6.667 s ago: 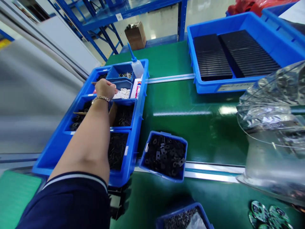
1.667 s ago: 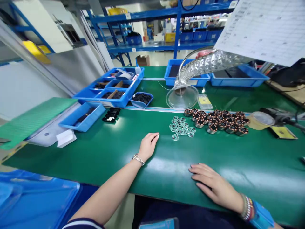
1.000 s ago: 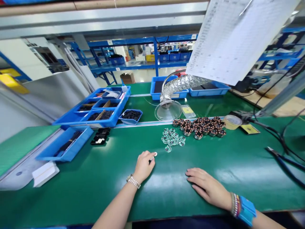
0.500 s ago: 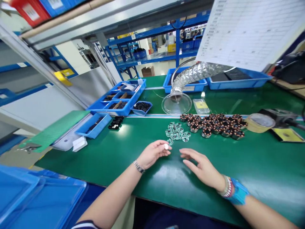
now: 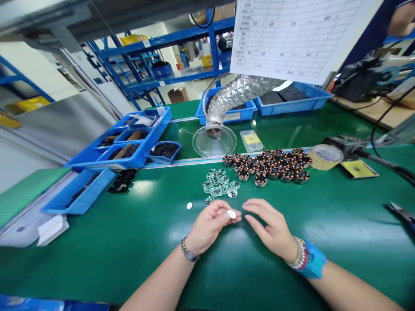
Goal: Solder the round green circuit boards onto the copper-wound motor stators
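My left hand (image 5: 211, 225) pinches a small white round disc (image 5: 231, 214) between thumb and fingers. Facing it from the right, my right hand (image 5: 270, 226) has its thumb and fingers apart, with nothing between them. A second white disc (image 5: 189, 206) lies flat on the green table to the left of my left hand. Just beyond my hands is a loose pile of small round green circuit boards (image 5: 216, 183). Right of that pile, several copper-wound motor stators (image 5: 274, 172) stand close together.
Behind the boards sits a clear fume hood (image 5: 214, 140) on a silver duct. Blue part trays (image 5: 142, 155) line the left; a tape roll (image 5: 325, 156) and pliers (image 5: 402, 212) lie right. A printed sheet (image 5: 292, 39) hangs above. A person's arm (image 5: 402, 19) shows at top right.
My view has turned to the right. Both hands have come closer together, and my left hand has moved right relative to the boards. The white disc on the table now shows.
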`<state>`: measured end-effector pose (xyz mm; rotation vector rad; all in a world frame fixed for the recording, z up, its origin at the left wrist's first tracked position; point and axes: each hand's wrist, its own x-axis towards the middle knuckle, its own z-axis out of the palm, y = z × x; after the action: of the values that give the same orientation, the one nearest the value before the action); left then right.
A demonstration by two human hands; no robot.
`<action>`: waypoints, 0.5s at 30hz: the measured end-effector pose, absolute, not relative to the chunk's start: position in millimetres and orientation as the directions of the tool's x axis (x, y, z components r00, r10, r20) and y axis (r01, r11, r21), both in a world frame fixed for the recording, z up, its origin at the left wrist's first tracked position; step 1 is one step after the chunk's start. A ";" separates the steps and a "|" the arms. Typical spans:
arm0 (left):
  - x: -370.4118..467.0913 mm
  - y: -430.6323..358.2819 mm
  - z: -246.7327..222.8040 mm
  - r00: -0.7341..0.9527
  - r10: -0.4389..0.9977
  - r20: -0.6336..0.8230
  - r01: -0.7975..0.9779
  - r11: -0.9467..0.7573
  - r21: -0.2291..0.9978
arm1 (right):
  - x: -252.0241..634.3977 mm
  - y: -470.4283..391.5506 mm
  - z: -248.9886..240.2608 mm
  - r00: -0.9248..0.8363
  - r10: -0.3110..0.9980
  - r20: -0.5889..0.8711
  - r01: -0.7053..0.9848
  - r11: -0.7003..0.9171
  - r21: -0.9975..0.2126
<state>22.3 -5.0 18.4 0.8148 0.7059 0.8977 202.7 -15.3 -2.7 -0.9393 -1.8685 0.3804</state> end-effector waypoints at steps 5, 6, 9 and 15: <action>26.1 -8.1 20.2 0.383 0.909 -0.164 -0.363 0.311 0.878 | 201.7 -18.4 -1.4 -0.213 0.738 0.640 0.437 0.658 -0.614; 26.3 -8.5 19.9 0.373 0.914 -0.158 -0.357 0.298 0.885 | 201.1 -19.5 -0.8 -0.222 0.734 0.642 0.428 0.665 -0.612; 26.9 -9.1 17.4 0.371 0.915 -0.161 -0.345 0.296 0.891 | 198.2 -22.9 1.2 -0.248 0.723 0.645 0.399 0.683 -0.612; 33.1 -13.1 11.2 0.443 0.867 -0.230 -0.366 0.409 0.836 | 192.3 -25.8 -0.6 -0.274 0.720 0.638 0.384 0.690 -0.614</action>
<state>33.1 -13.1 11.2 0.7940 0.7429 0.8732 192.3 -25.8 -0.6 -0.8616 -1.8949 0.4183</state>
